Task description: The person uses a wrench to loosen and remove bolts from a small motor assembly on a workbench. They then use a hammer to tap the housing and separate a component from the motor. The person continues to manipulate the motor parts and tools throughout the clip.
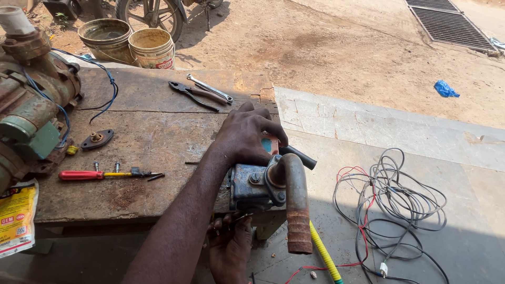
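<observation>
Left hand (247,138) gripped pump (258,184) top | right hand (230,247) pinched something small beneath it | screwdriver (105,174) lay on bench (158,137)

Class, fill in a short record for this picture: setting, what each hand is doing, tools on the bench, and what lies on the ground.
Setting: worn wooden workbench outdoors
Left hand: grips the top of a small blue rusty pump with a curved rusted pipe
Right hand: under the pump, at the bench edge
Tools: red-handled screwdriver, dark pliers, silver spanner
Ground: tangle of grey, red and black wires
</observation>
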